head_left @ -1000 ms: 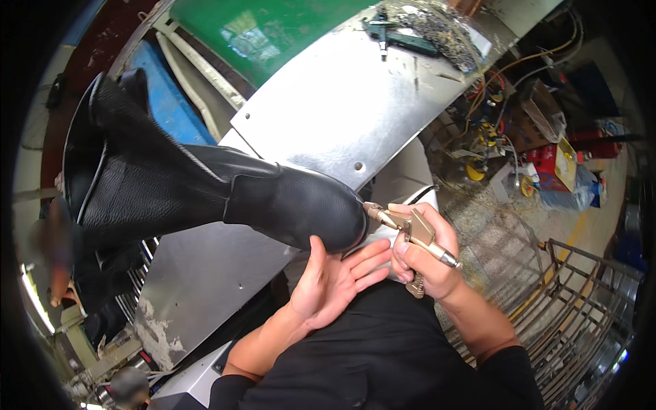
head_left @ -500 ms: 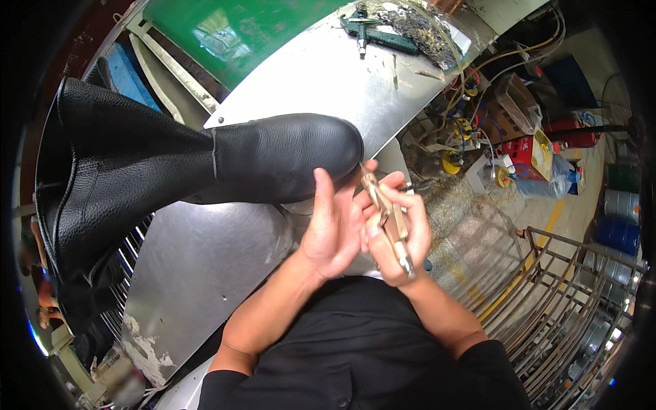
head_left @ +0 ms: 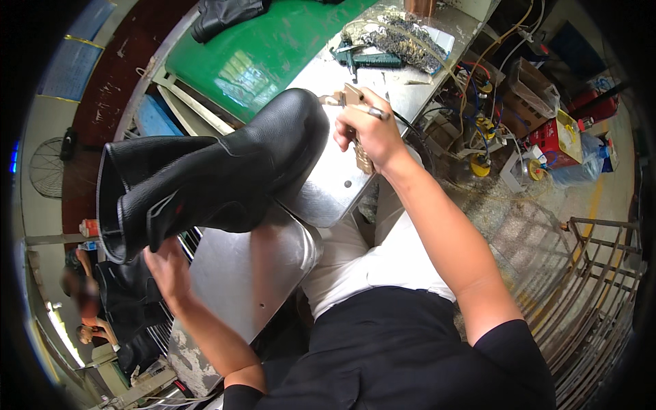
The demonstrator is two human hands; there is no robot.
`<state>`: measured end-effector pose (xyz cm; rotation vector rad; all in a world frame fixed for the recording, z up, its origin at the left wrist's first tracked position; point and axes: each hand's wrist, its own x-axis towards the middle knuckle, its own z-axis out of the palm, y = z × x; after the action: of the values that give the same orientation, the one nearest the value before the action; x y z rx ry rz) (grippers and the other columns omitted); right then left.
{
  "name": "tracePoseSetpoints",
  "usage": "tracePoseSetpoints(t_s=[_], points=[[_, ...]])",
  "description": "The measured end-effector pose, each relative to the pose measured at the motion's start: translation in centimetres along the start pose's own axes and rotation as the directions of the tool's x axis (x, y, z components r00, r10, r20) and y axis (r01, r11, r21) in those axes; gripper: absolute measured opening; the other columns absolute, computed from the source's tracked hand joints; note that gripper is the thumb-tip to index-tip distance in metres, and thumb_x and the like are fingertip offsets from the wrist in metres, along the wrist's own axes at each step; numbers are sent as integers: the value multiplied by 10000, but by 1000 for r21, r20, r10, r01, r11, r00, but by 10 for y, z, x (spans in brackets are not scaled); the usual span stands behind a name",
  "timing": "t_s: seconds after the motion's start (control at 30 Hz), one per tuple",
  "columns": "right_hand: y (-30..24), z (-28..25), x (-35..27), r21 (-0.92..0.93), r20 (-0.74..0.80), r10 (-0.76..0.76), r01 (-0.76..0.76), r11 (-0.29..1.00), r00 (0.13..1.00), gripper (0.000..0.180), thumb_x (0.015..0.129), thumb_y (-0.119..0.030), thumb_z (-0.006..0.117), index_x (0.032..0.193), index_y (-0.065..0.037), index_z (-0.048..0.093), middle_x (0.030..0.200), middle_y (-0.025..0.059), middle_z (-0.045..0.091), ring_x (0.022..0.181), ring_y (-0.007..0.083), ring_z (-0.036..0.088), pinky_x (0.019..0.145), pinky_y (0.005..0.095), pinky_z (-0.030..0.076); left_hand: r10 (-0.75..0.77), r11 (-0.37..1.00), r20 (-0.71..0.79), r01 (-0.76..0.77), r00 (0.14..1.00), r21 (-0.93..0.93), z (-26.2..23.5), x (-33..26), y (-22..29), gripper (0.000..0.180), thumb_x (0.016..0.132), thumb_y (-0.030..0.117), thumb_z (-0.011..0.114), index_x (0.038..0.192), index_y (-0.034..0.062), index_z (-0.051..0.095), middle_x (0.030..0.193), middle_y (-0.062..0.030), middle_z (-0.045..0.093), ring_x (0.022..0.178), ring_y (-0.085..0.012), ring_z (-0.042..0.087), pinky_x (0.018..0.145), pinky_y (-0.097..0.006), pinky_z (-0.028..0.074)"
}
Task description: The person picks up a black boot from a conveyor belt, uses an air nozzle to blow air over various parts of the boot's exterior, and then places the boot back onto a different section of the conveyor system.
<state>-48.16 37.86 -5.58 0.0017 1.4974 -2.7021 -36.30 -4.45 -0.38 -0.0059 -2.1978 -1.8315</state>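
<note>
Black leather boot (head_left: 215, 174), toe pointing up & R, shaft opening to L, is worked on w/ a bronze-toned spray gun (head_left: 352, 96) clenched in the person's R hand (head_left: 372, 130), gun tip just beside the toe; touching or not, can't tell. L hand (head_left: 167, 270) is at the shaft's lower edge, fingertips hidden by leather & slightly blurred, so can't tell if that grip is grasping or released. Boot is over the bare metal table (head_left: 328, 198); how much wt. rests there is unclear. Likely risks: w/ a loose L grip, the shaft could slip, the boot roll on slick metal & the toe knock the tip, scuffing the leather; a trigger squeezed this close could leave a heavy patch. Farther out, a dark green tool (head_left: 372, 60) lies at the table's far end by a grimy clump (head_left: 403, 42); another black leather piece (head_left: 229, 17) is on the green panel (head_left: 239, 72). At R: a red-&-yellow box (head_left: 550, 143) & metal rack (head_left: 601, 294).
</note>
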Motion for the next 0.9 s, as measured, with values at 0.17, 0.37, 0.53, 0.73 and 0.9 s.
tracePoseSetpoints(t_s=[0.17, 0.37, 0.53, 0.73, 0.9], points=[[16, 9, 18, 141, 18, 88, -90, 986, 996, 178, 809, -35, 596, 955, -6, 498, 668, 79, 561, 513, 156, 568, 437, 303, 432, 227, 973, -327, -224, 917, 50, 110, -14, 15, 376, 854, -24, 635, 1223, -53, 572, 1200, -132, 627, 1086, -218, 608, 1002, -333, 450], [49, 27, -38, -181, -30, -104, 97, 979, 994, 293, 861, -26, 561, 1149, -16, 509, 632, 19, 533, 485, 80, 484, 445, 247, 381, 265, 963, -319, -265, 910, 46, 118, -45, 7, 440, 883, 168, 642, 1274, -11, 551, 1292, -147, 570, 1169, -264, 566, 1046, -402, 437], [28, 30, -82, -309, 58, 20, -1, 951, 998, 363, 861, -28, 590, 1209, -1, 491, 652, 7, 569, 545, 74, 560, 501, 229, 437, 46, 927, -383, -182, 923, -327, 120, -49, 12, 548, 944, 420, 511, 1313, 17, 541, 1293, -157, 580, 1204, -334, 545, 1080, -484, 396], [12, -22, -19, -75, -31, -186, 183, 980, 982, 331, 879, -63, 571, 1175, 40, 467, 763, 84, 580, 631, 150, 594, 596, 299, 511, -211, 732, -225, 2, 951, -681, 75, 27, 39, 434, 989, 350, 511, 1272, 25, 570, 1265, -171, 594, 1211, -334, 538, 1096, -518, 372], [32, -25, 9, -215, -104, -297, 270, 939, 949, 356, 836, -2, 562, 1173, 33, 451, 744, 71, 586, 630, 134, 598, 591, 288, 515, -253, 767, -327, -18, 910, -642, 70, 175, 58, 435, 1006, 305, 508, 1342, 30, 513, 1350, -159, 543, 1242, -344, 512, 1094, -538, 380]])
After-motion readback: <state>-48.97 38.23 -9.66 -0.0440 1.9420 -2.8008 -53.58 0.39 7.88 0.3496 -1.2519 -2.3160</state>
